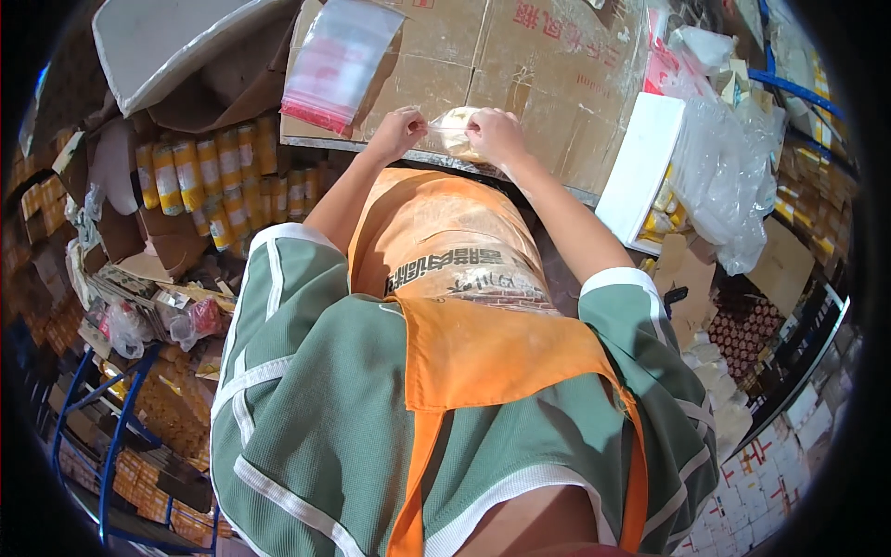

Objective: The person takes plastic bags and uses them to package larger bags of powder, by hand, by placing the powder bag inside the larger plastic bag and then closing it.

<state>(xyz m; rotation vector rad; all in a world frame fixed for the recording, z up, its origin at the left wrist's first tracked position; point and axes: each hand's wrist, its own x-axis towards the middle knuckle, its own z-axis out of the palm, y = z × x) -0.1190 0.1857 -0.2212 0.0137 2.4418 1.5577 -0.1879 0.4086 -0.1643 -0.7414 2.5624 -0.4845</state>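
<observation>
My left hand [401,134] and my right hand [496,136] are at the near edge of a cardboard-covered work surface [557,97]. Between them is a small clear plastic bag [457,143] with something pale and rounded inside, whose kind I cannot tell. My left fingers pinch one end of the bag's mouth, and the right fingers pinch it farther along, partly covering the bag. Left of my hands lies a stack of clear zip bags [341,63] with red strips along the near end.
On the right stand a white foam box [637,163] with yellow packets [665,209] and a heap of clear plastic wrap [727,167]. Several yellow-wrapped rolls [188,174] are stacked at left, below a white foam lid [181,42]. Blue metal frames [115,445] stand at lower left.
</observation>
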